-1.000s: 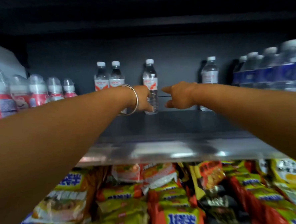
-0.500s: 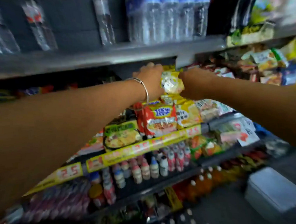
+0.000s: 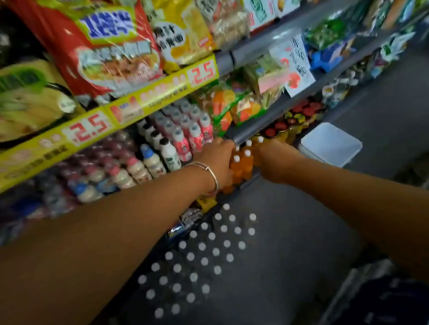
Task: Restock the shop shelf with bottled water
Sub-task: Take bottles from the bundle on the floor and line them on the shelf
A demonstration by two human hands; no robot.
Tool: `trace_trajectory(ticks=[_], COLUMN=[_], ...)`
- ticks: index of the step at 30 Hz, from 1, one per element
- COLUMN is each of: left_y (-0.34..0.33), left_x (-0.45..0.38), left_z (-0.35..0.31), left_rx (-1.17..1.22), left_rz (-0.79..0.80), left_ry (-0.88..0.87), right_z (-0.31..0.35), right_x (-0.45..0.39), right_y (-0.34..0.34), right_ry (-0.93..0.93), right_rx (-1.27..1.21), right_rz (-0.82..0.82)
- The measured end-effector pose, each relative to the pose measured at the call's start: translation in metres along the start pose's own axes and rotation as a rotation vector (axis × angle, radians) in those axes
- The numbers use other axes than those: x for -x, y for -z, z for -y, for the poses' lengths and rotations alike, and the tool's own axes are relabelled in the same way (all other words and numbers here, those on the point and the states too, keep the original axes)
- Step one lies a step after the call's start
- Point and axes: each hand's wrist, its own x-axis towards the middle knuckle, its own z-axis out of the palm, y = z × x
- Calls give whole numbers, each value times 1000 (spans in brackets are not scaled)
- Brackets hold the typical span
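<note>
Left hand (image 3: 218,162) with a thin metal bangle (image 3: 210,174), right hand (image 3: 275,162), both out over the floor, grips not tellable.

Fingers hidden behind the knuckles, blurred, nothing plainly held. Between the hands, small orange bottles (image 3: 242,164) with white caps, at least four. Far left, glossy crinkled noodle packets (image 3: 106,48) above a yellow price strip (image 3: 100,121) marked 2.5 twice. Below, rows of squat milky bottles (image 3: 167,155). Low down, bottled water (image 3: 201,256) packed on the grey floor, round white caps, roughly thirty-five. Right, one translucent plastic box (image 3: 333,145).
</note>
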Motion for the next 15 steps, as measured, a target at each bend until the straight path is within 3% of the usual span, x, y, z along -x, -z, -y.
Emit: trace_trajectory(ticks=[9,15], left_y=[-217,-361], left_x=[-71,-122], left_z=[79,111], left_rx=[-2,-5], left_rz=[206,309], left_ry=[31,37], right_z=[-34,-70], right_x=[-79,-144], right_y=[-220,-368], right_ry=[-239,-372], right_rx=[-220,-250], right_rz=[233,264])
